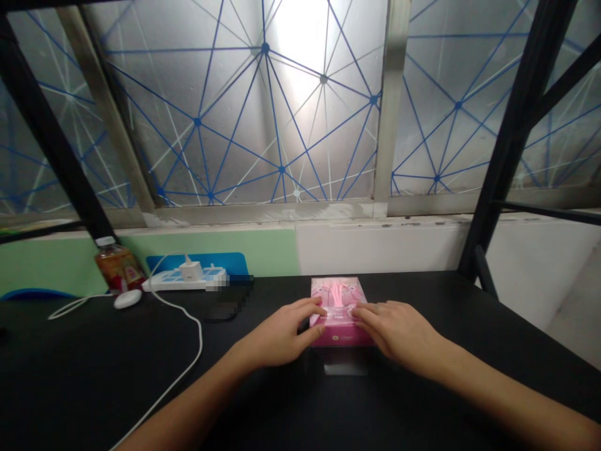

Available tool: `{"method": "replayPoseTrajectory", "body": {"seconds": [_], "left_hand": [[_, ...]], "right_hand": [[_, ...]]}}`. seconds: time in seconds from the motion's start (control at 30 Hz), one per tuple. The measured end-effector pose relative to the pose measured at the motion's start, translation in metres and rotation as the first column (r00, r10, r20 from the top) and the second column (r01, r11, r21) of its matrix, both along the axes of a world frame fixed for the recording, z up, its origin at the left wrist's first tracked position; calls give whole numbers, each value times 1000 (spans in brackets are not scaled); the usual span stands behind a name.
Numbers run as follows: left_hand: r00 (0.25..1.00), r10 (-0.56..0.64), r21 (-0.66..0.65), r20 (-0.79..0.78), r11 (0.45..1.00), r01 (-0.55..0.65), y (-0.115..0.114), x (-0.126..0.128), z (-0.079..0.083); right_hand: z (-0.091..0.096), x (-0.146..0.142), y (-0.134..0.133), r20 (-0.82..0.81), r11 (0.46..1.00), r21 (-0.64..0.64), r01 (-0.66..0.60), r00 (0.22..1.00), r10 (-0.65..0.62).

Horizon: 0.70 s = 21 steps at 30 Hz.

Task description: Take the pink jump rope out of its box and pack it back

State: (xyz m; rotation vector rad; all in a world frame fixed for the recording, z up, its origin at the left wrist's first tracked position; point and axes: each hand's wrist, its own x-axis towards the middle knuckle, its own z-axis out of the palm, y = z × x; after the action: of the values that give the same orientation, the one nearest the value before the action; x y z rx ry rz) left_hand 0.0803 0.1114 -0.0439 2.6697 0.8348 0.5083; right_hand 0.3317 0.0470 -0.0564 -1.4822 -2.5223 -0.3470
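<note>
A pink box with a clear-looking top and a ribbon-like pink shape on it lies flat on the black table. My left hand holds its left side, fingers over the top edge and thumb against the front face. At the right side, my right hand grips the box with its fingers over the top edge; its thumb is hidden. Just in front of the box is a pale strip, and I cannot tell whether it is clear film or a reflection.
A power strip with a white charger stands at the back left. A white cable runs toward the front edge. Nearby are a drink bottle, a white oval object and a dark flat object. Black frame posts flank the table.
</note>
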Motion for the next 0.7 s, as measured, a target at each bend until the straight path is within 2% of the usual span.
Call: {"method": "replayPoseTrajectory", "body": {"seconds": [0.37,0.57,0.7], "left_hand": [[1000,-3,-8,-19,1000,3,1,2,1],[999,-1,-6,-34,1000,1,3,1,0],[999,-4,-5,-38,1000,3,2,1,2]], "right_hand": [[-4,0,2,84,1000,6,15,996,-15],[-6,6,4,-91,1000,-6,-29,995,29],[-3,10,-2,-118,997,-37,-69,991,65]]}}
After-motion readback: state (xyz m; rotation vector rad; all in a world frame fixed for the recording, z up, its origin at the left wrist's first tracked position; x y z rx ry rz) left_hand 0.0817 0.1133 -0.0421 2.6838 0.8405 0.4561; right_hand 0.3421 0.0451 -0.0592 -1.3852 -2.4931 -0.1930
